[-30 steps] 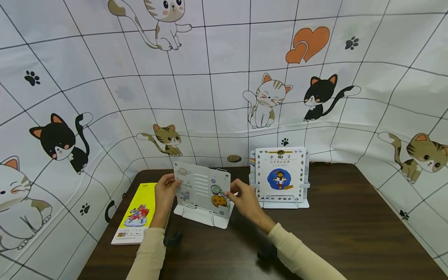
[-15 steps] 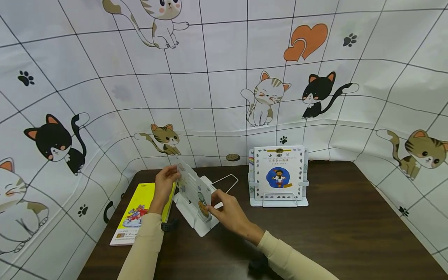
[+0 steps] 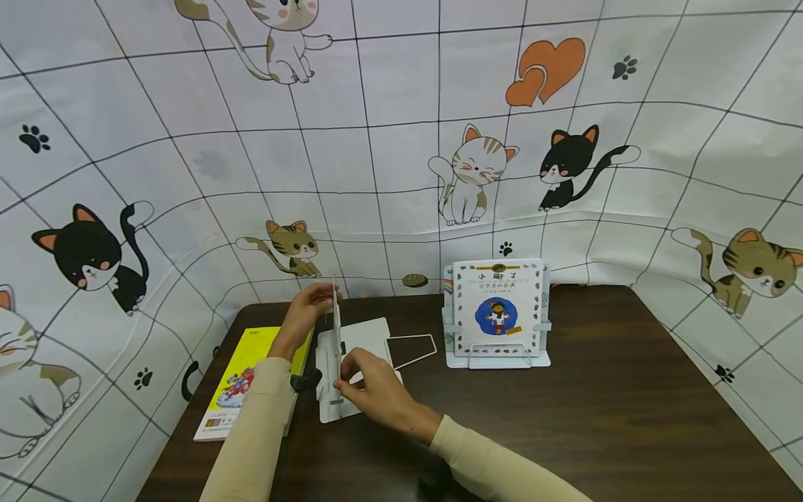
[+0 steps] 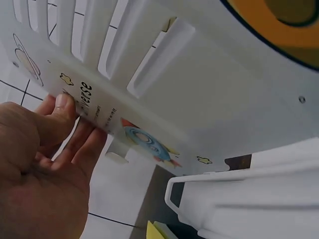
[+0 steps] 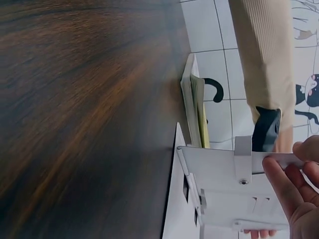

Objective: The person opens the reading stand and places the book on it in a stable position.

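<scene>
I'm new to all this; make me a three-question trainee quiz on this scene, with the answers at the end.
1. What colour is the round patch on the propped-up white book?
2. True or false: the yellow book lies flat on the table.
3. What do the left hand and right hand both hold?
A) the yellow book
B) the illustrated book stand
C) the white book

Key:
1. Blue
2. True
3. B

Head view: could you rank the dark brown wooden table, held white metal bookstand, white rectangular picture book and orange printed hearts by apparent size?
Brown table
Held bookstand and white picture book: too close to rank, as the right hand partly hides the bookstand
Orange hearts
</scene>
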Motion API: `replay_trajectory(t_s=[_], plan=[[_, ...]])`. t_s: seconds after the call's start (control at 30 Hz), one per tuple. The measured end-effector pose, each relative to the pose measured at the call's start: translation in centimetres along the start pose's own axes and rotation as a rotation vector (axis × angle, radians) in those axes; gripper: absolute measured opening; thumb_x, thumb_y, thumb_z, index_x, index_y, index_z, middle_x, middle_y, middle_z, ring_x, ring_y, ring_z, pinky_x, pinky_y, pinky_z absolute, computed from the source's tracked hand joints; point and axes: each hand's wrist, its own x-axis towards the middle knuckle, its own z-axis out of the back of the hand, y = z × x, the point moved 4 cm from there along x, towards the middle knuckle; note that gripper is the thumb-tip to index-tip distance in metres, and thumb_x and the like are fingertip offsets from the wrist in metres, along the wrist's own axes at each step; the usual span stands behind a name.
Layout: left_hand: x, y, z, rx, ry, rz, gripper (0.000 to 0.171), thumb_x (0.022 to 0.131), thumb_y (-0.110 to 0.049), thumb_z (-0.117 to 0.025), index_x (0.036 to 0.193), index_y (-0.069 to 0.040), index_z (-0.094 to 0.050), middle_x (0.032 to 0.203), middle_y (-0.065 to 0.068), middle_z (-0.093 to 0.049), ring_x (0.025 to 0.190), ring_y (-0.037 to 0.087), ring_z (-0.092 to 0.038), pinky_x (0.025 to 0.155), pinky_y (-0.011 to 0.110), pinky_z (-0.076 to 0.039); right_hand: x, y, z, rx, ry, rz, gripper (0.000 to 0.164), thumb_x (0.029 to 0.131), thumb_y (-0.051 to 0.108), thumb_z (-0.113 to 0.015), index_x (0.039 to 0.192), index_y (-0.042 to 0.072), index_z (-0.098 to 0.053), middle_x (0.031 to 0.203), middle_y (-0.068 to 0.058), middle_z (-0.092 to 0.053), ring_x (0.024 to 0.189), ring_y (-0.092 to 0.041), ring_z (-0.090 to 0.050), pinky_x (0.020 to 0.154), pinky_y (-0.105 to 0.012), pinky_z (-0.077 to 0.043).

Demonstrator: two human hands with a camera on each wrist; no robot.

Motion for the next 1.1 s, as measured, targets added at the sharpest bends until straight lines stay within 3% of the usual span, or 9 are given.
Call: replay_trajectory(t_s=[0.17,0.33,0.53,0.6,0.77,0.83,1.03,1.1], plan=[[0.5,0.1,-0.2,0.023,0.044,-0.009,0.039,0.112,-0.002,-0.049,0.151,0.003,-0.051,0.149,0.032,-0.056,0.124,0.012,-0.063,0.125,0.059,-0.037,0.3,0.2,-0.5,-0.039,0.002,0.023,0.018,0.099,0.009,-0.076,0.104,0.010,-0.059,0.104,-0.004,-0.067,0.098,-0.008,-0.069,0.082,-0.013,-0.059],[0.6,0.2,-0.3,0.009,0.038,0.002,0.040,0.112,-0.003,-0.050,0.151,0.003,-0.051,0.150,0.033,-0.055,0.134,0.031,-0.060,0.126,0.058,-0.036,0.2,0.6,-0.4,-0.042,0.002,0.027,0.018,0.100,0.010,-0.076,0.105,0.009,-0.059,0.105,-0.005,-0.066,0.098,-0.010,-0.069,0.082,-0.015,-0.060],[0.0,0.3,-0.1,0.011,-0.030,0.017,0.043,0.111,-0.007,-0.054,0.154,0.000,-0.050,0.153,0.027,-0.056,0.144,0.041,-0.052,0.125,0.057,-0.038,0.2,0.6,-0.4,-0.033,0.003,0.008,0.017,0.100,0.009,-0.075,0.104,0.009,-0.059,0.104,-0.005,-0.066,0.099,-0.010,-0.069,0.082,-0.013,-0.059],[-0.6,0.2,0.1,0.002,-0.068,0.025,0.043,0.111,-0.009,-0.055,0.153,0.000,-0.051,0.154,0.026,-0.055,0.145,0.040,-0.052,0.123,0.046,-0.044,0.2,0.6,-0.4,-0.031,0.003,0.001,0.017,0.100,0.009,-0.075,0.104,0.009,-0.059,0.104,-0.005,-0.067,0.099,-0.010,-0.069,0.082,-0.011,-0.058],[-3.6,-0.7,0.8,0.016,-0.137,0.038,0.038,0.112,-0.014,-0.057,0.148,-0.001,-0.056,0.148,0.024,-0.060,0.139,0.037,-0.058,0.110,0.023,-0.051,0.1,0.5,-0.5,-0.018,0.002,-0.004,0.017,0.099,0.008,-0.076,0.103,0.010,-0.059,0.104,-0.005,-0.067,0.098,-0.008,-0.069,0.081,-0.011,-0.058],[-5.2,-1.3,0.8,0.055,-0.141,0.039,0.037,0.111,-0.018,-0.059,0.145,-0.003,-0.060,0.145,0.020,-0.064,0.136,0.034,-0.060,0.108,0.020,-0.051,0.2,0.4,-0.6,-0.014,0.001,-0.002,0.017,0.099,0.008,-0.076,0.103,0.010,-0.059,0.104,-0.005,-0.067,0.098,-0.008,-0.069,0.081,-0.011,-0.058],[-9.5,-3.9,-0.1,0.146,-0.063,-0.039,0.032,0.110,-0.023,-0.062,0.138,-0.008,-0.065,0.140,0.015,-0.067,0.126,0.006,-0.062,0.102,0.010,-0.046,0.3,0.3,-0.6,0.006,-0.001,0.009,0.017,0.099,0.009,-0.077,0.103,0.009,-0.060,0.103,-0.006,-0.067,0.097,-0.009,-0.069,0.080,-0.011,-0.058],[-10.6,-4.8,-0.6,0.139,-0.013,-0.084,0.032,0.110,-0.021,-0.062,0.139,-0.007,-0.063,0.142,0.015,-0.064,0.127,0.004,-0.061,0.104,0.011,-0.047,0.4,0.3,-0.6,0.015,0.002,0.013,0.017,0.099,0.010,-0.077,0.104,0.009,-0.060,0.103,-0.006,-0.067,0.097,-0.009,-0.069,0.081,-0.012,-0.058]])
